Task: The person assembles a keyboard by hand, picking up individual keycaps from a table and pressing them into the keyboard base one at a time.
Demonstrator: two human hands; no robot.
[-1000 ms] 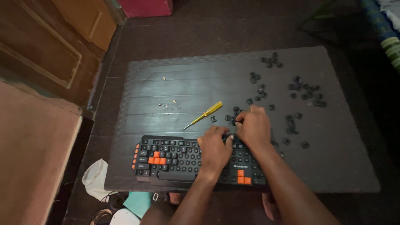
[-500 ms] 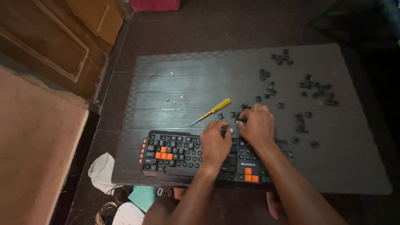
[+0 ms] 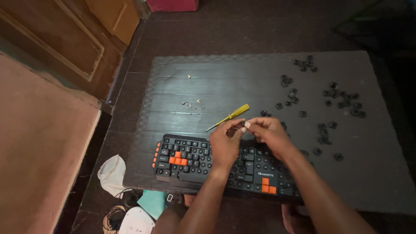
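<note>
Both hands raised off the keyboard (image 3: 203, 162) since earlier | small black keycap (image 3: 243, 124) pinched between left hand (image 3: 226, 145) and right hand (image 3: 268, 132) fingertips, above the keyboard's far edge | yellow screwdriver (image 3: 228, 117) lying just beyond on the surface (image 3: 242, 82) | loose keycaps (image 3: 333, 102) scattered far right.

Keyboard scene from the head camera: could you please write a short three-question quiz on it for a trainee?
1. True or false: the yellow-handled screwdriver lies on the dark mat, beyond the keyboard.
2. Where do most of the loose black keycaps lie? A. left of the keyboard B. on the mat's right part C. on the floor
3. What do the left hand and right hand pinch between their fingertips?

Key
1. True.
2. B.
3. A small black piece, apparently a keycap, held just above the keyboard's far edge.
</note>
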